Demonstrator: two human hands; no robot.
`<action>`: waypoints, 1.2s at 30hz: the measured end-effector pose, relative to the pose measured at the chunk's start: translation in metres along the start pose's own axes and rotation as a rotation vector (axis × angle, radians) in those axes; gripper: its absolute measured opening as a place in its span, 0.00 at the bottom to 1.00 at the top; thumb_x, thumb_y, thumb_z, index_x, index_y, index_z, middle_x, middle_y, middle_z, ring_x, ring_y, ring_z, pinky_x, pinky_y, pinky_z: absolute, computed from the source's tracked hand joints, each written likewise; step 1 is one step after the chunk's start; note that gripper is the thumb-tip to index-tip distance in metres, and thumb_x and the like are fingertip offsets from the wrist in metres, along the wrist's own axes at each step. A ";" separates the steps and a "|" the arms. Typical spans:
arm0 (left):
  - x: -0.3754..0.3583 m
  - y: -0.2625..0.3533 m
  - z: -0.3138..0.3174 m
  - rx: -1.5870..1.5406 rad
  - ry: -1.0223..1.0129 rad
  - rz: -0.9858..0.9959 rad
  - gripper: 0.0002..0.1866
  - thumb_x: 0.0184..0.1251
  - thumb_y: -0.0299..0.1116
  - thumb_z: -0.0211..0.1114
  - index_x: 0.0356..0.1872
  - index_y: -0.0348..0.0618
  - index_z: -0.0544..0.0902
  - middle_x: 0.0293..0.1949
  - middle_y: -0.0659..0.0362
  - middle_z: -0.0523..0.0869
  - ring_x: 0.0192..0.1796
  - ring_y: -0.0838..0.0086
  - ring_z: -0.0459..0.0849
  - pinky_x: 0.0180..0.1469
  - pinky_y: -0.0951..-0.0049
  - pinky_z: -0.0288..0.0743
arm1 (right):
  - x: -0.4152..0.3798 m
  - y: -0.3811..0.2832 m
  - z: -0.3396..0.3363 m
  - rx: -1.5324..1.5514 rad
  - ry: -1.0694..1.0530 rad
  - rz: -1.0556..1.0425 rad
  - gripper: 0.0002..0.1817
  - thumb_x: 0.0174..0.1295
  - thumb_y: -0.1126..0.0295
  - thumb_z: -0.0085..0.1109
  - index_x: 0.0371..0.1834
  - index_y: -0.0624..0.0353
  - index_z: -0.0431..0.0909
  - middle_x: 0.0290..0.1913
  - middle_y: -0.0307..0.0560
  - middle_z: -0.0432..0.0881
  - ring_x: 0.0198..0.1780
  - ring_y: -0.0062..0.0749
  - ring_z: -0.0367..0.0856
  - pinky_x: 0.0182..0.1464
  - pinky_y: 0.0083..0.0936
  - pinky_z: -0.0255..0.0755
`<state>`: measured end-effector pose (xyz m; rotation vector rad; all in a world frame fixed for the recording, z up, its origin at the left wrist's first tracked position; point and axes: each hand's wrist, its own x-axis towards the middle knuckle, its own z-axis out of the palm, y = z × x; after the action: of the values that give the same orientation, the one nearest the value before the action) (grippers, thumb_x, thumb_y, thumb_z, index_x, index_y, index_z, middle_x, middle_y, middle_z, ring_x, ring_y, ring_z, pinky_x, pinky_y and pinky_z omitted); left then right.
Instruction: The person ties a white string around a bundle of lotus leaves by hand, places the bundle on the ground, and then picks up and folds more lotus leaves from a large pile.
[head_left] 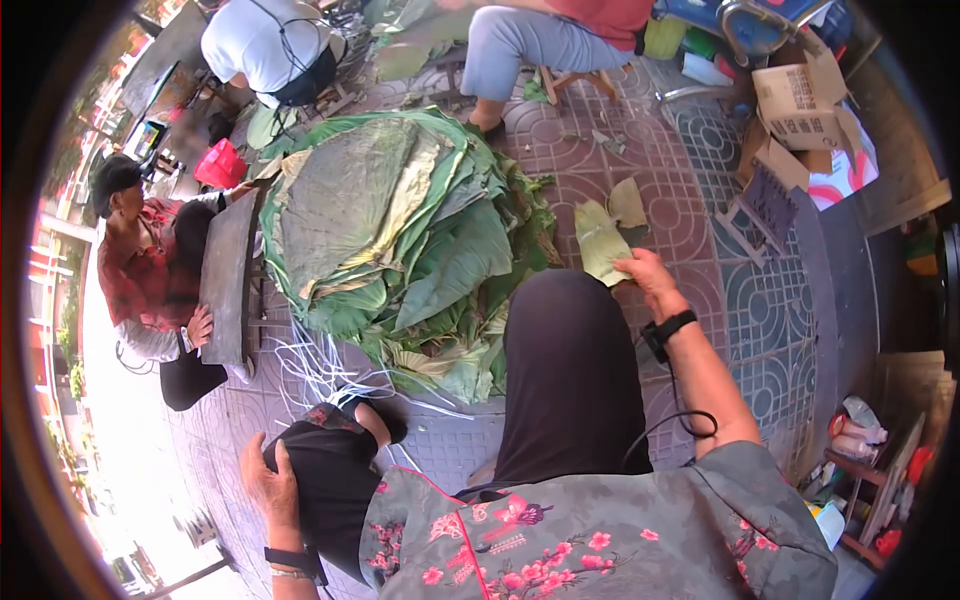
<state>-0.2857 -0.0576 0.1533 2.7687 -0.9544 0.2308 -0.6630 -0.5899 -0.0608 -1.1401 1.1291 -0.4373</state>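
My right hand (pixel 652 280) pinches the lower end of a pale yellow-green leaf piece (pixel 598 240), held out beyond my right knee. A second, drier leaf piece (pixel 627 203) lies on the paving just past it. Near my other knee, my left hand (pixel 270 485) has its thumb and fingers apart and holds nothing. In front of me rises a tall stack of large leaves (pixel 400 220), green at the sides and brownish on top. White strips (pixel 325 365) lie tangled on the ground at the near left of the stack.
At left, a person (pixel 150 250) sits by a dark wooden bench (pixel 228 280), one hand on it. Two more people sit at the far side. A red bucket (pixel 220 163) stands at the far left. Cardboard boxes (pixel 800 105) are at right, a cluttered shelf (pixel 865 480) at lower right.
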 end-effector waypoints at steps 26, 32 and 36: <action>0.048 0.167 0.006 -0.814 -0.618 0.567 0.36 0.49 0.36 0.81 0.62 0.40 0.77 0.54 0.52 0.84 0.57 0.63 0.83 0.64 0.62 0.72 | -0.200 -0.291 0.174 -0.976 -1.140 -0.903 0.11 0.53 0.72 0.61 0.39 0.64 0.81 0.26 0.55 0.79 0.25 0.44 0.78 0.30 0.33 0.70; 0.025 0.154 0.047 -1.354 -0.707 0.053 0.13 0.65 0.28 0.72 0.49 0.39 0.82 0.42 0.67 0.85 0.44 0.86 0.80 0.49 0.79 0.76 | -0.174 -0.272 0.215 -0.842 -0.288 -1.444 0.26 0.61 0.64 0.67 0.59 0.66 0.74 0.55 0.61 0.79 0.57 0.56 0.77 0.60 0.39 0.72; 0.035 0.144 0.032 -1.664 -0.577 -0.175 0.18 0.70 0.32 0.68 0.57 0.38 0.78 0.50 0.61 0.86 0.51 0.80 0.82 0.55 0.75 0.76 | -0.172 -0.204 0.256 -0.264 -0.304 -0.822 0.38 0.63 0.58 0.70 0.69 0.72 0.64 0.57 0.64 0.79 0.59 0.46 0.79 0.60 0.34 0.74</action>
<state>-0.3457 -0.1970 0.1504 1.2712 -0.4860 -0.9685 -0.4618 -0.4170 0.1962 -1.8281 0.4171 -0.7222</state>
